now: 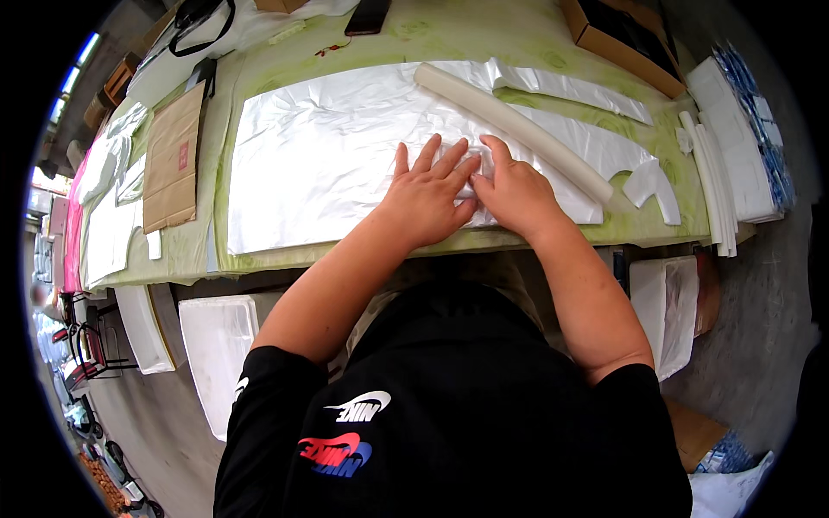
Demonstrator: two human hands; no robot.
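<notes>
A white, shiny plastic bag with strap-like handles at its right end lies flattened and creased on the table in front of me. My left hand rests palm down on its middle, fingers spread. Close beside it, my right hand also lies on the plastic, with index finger and thumb stretched toward the left fingertips; its other fingers are partly hidden. An off-white tube slants across the bag, just beyond my right hand, and touches neither hand.
The table wears a green patterned cloth. Flat cardboard and more white bags lie left; a phone lies at the back. An open cardboard box stands far right, near white rolled strips. White bins stand below.
</notes>
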